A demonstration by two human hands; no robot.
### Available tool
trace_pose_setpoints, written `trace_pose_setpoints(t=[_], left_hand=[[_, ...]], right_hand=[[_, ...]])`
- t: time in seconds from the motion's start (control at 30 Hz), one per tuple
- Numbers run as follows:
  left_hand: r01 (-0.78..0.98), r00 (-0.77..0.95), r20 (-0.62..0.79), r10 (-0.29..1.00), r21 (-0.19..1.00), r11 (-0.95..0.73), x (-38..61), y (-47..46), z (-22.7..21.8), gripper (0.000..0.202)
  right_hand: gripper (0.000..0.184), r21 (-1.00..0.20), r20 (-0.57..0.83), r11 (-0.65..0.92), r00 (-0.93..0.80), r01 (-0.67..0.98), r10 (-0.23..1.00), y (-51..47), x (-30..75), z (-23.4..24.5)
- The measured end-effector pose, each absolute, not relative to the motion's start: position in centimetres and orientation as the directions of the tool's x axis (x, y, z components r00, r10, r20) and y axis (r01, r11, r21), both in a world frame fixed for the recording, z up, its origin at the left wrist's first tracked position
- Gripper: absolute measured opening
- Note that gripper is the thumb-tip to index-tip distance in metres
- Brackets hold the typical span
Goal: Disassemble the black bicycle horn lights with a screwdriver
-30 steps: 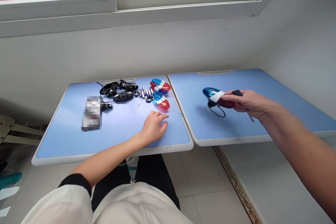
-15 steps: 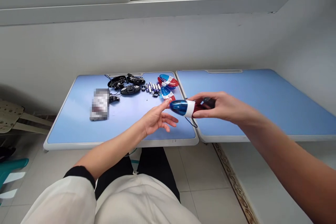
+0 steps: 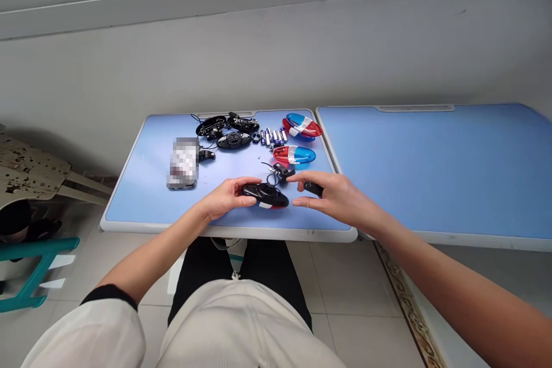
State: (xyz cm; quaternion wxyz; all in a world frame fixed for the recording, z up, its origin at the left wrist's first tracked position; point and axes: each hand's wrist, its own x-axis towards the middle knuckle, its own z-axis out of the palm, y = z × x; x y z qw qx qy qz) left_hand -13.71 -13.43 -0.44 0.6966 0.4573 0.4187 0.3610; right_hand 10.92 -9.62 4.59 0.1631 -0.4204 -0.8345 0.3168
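Observation:
My left hand (image 3: 228, 196) grips one end of a siren light (image 3: 266, 194), its black base up and its red, white and blue cover below. A coiled cable runs from the base to a small black clamp-like part (image 3: 281, 172). To the right, my right hand (image 3: 334, 195) has its thumb and forefinger apart near the light, not around it. Its other fingers curl around a black handle-like object (image 3: 313, 188), whose kind I cannot make out. Just behind lies a red and blue light cover (image 3: 294, 155), and another pair of red and blue covers (image 3: 302, 126) is stacked farther back.
Several batteries (image 3: 273, 137) lie beside the covers. Black siren bases (image 3: 233, 140) with cables sit farther left, by a phone-like object (image 3: 183, 164) with a blurred screen. A second blue table (image 3: 431, 172) adjoins on the right. A teal stool (image 3: 38, 250) stands at lower left.
The siren light has gone from my right hand to my left and turned base up, lower over the table. My right hand keeps a black object in its curled fingers. The view has shifted.

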Motion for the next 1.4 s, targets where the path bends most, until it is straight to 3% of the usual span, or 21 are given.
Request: trace_pose_setpoints(t=[0.1,0.23,0.33,0.47,0.6,0.7,0.77,0.8,0.87,0.93,1.0,1.07,1.23,1.4], left_hand=[[-0.072,0.43,-0.236,0.871,0.953,0.294,-15.3,-13.6,-1.1,0.057],[0.044,0.452,-0.193,0.871,0.98,0.194,-16.2,-13.7,-1.0,0.052],[0.257,0.42,-0.156,0.894,0.965,0.047,-15.7,-13.8,-0.8,0.051],[0.487,0.358,-0.038,0.933,0.86,-0.152,-14.8,-13.8,-1.0,0.058],[0.486,0.395,0.007,0.919,0.847,-0.216,-14.9,-13.8,-1.5,0.058],[0.479,0.45,0.022,0.893,0.838,-0.262,-15.5,-13.9,-1.5,0.055],[0.493,0.449,0.032,0.893,0.825,-0.277,-15.8,-13.9,-1.4,0.053],[0.5,0.437,0.036,0.899,0.821,-0.276,-15.9,-14.0,-1.4,0.053],[0.507,0.396,0.043,0.917,0.823,-0.257,-15.8,-13.9,-1.5,0.052],[0.519,0.341,0.058,0.938,0.82,-0.239,-15.6,-13.7,-1.7,0.052],[0.552,0.3,0.072,0.951,0.8,-0.234,-15.4,-13.2,-1.8,0.054],[0.587,0.286,0.075,0.955,0.774,-0.237,-15.4,-12.6,-1.9,0.055],[0.602,0.32,0.113,0.941,0.742,-0.294,-15.8,-10.5,-2.3,0.059],[0.578,0.386,0.13,0.913,0.738,-0.35,-16.4,-9.5,-2.9,0.064]], right_hand=[[0.031,-0.667,-0.086,0.37,-0.56,0.647,0.824,-9.6,10.4,3.8],[0.045,-0.622,-0.095,0.383,-0.552,0.683,0.829,-9.2,9.2,2.7],[0.043,-0.48,-0.067,0.454,-0.547,0.751,0.835,-8.8,8.2,1.9],[0.033,-0.225,-0.119,0.545,-0.578,0.808,0.807,-8.7,7.3,2.0],[0.03,0.017,-0.212,0.595,-0.579,0.803,0.788,-8.7,6.9,3.0],[0.021,0.063,-0.251,0.615,-0.584,0.786,0.772,-8.6,6.9,3.4],[0.018,-0.009,-0.222,0.613,-0.599,0.79,0.769,-8.6,6.8,3.5],[0.016,-0.102,-0.172,0.606,-0.614,0.789,0.771,-8.6,6.7,3.6],[0.011,-0.39,-0.013,0.555,-0.607,0.735,0.795,-8.7,6.4,4.2],[0.015,-0.683,0.122,0.432,-0.492,0.589,0.862,-8.7,6.2,5.0],[0.024,-0.845,0.155,0.303,-0.342,0.44,0.927,-8.6,6.2,5.9],[0.029,-0.888,0.174,0.259,-0.242,0.38,0.954,-8.4,6.4,6.3],[0.04,-0.832,0.27,0.32,-0.172,0.453,0.947,-8.1,6.9,5.2],[0.035,-0.837,0.296,0.332,-0.15,0.434,0.943,-8.0,6.1,4.2]])
